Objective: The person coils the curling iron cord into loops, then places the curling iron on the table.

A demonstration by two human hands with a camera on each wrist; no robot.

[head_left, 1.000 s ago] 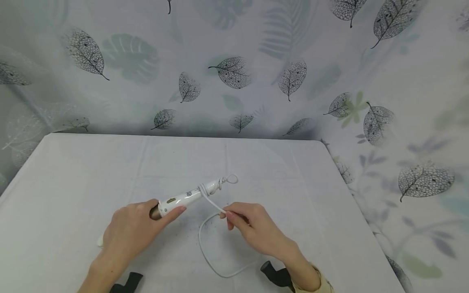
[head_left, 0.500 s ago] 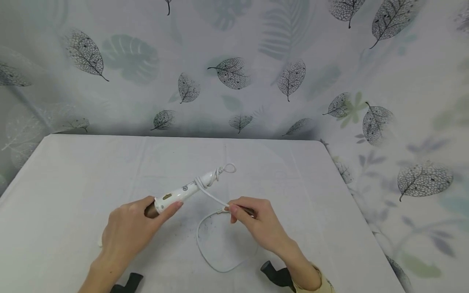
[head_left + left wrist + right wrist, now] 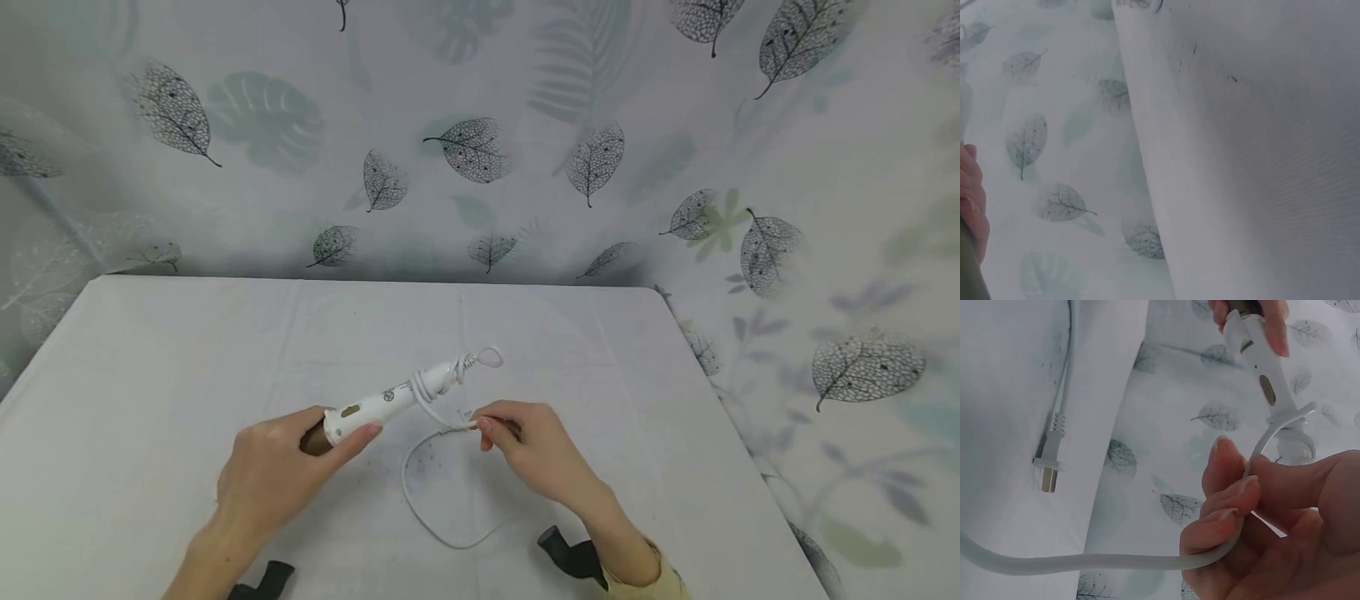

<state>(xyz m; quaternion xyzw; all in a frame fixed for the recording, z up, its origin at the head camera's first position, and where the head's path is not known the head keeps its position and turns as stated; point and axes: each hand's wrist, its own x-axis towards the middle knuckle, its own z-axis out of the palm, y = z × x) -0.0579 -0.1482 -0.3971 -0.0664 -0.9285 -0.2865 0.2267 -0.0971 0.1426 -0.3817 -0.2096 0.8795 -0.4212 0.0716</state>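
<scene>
My left hand [image 3: 273,467] grips a curling iron near the joint of its bronze barrel and white handle [image 3: 375,408]. The handle points up and to the right, its end over the table. White cord [image 3: 422,392] is wound round the handle's far part, and a small loop of it sticks out past the end. My right hand [image 3: 525,442] pinches the cord between thumb and fingers, as the right wrist view shows. A two-pin plug [image 3: 1049,472] hangs beside it in that view. In the left wrist view only some fingers [image 3: 972,200] show at the left edge.
A white-covered table [image 3: 187,350] lies below both hands, with a leaf-patterned curtain [image 3: 480,150] behind and to the right. A slack bow of cord [image 3: 423,517] droops toward me. Black wrist mounts [image 3: 573,554] show at the bottom of the head view.
The curling iron's far end rose, then dipped and shifted slightly right. My right hand has moved a little right and up with the cord, and the slack bow of cord has become smaller.
</scene>
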